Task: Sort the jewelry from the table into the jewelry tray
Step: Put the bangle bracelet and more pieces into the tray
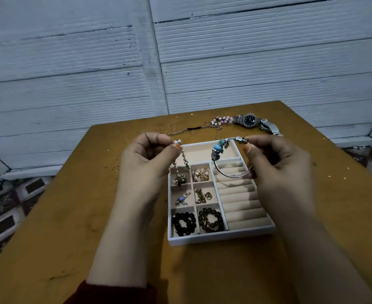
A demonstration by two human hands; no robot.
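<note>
Pinching pearl chain (L hand), charm bracelet (R hand); both hang below, prob. over tray.

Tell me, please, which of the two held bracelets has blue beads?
The silver bangle in the right hand; the left hand pinches a pearl strand with no blue.
</note>
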